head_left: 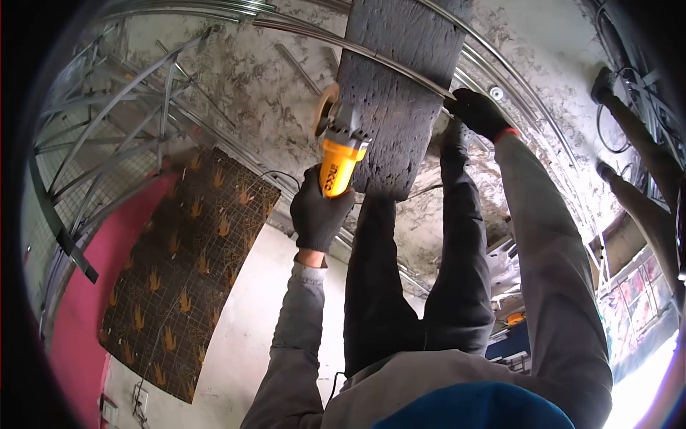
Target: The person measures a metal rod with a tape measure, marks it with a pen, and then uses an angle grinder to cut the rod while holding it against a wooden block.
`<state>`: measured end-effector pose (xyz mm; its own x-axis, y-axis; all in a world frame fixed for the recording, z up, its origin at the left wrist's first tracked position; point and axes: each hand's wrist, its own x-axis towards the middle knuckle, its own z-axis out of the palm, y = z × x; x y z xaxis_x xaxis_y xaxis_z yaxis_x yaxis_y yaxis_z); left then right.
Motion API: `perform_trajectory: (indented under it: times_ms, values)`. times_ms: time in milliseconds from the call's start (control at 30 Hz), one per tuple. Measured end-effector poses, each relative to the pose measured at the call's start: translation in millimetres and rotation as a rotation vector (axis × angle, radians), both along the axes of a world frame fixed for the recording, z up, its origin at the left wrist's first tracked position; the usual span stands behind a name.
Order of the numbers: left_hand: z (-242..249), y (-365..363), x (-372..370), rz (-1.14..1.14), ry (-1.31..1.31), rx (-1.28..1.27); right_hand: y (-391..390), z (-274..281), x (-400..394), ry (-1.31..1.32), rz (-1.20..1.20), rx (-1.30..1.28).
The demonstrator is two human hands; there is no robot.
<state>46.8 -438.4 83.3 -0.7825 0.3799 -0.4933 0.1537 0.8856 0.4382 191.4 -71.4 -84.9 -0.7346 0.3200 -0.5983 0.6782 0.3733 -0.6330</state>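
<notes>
My left hand (321, 209), in a dark glove, is wrapped round the yellow body of an angle grinder (341, 161). The grinder's brownish disc (326, 109) points up and to the left, beside the edge of a dark, pitted wooden board (389, 129). In my gloved right hand (480, 114) is the end of a thin metal tube (386, 60), which runs across the board to the upper left. The disc and the tube are apart. My right fingers are closed at the board's right edge.
Long metal tubes (500, 79) lie along the floor to the right of the board. A welded metal frame (164, 100) stands at the left, near a dark patterned sheet (189, 272). Another person's legs (636, 136) are at the far right, close to cables (611, 129).
</notes>
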Motion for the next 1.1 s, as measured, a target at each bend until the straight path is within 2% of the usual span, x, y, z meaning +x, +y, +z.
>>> perform_trajectory:
  times_ms: [67, 100, 233, 300, 433, 633, 700, 1000, 1100]
  values:
    - [-11, 17, 0, 0.001, -0.005, -0.023, -4, -6, -19, -0.228, 0.170, -0.006]
    - [-16, 24, -1, -0.004, -0.005, -0.035, -10, -10, -14, -0.185, 0.086, -0.032]
    - [-34, 48, -5, -0.059, 0.037, -0.112, -14, 6, -17, -0.162, 0.070, 0.024]
    - [-42, 54, -5, -0.071, 0.037, -0.127, -17, 7, -18, -0.195, 0.104, 0.146]
    - [-55, 63, -7, -0.104, 0.100, -0.086, -18, 6, -17, -0.140, 0.040, 0.121]
    - [-62, 69, -11, -0.136, 0.133, -0.074, -9, 5, -21, -0.213, 0.141, 0.114]
    - [-63, 69, -13, -0.138, 0.138, -0.084, -7, 9, -21, -0.223, 0.120, 0.049]
    - [-62, 77, -13, -0.139, 0.138, -0.029, -15, 1, -18, -0.142, 0.036, 0.095]
    - [-63, 79, -14, -0.147, 0.148, -0.010, -9, 1, -19, -0.201, 0.111, 0.048]
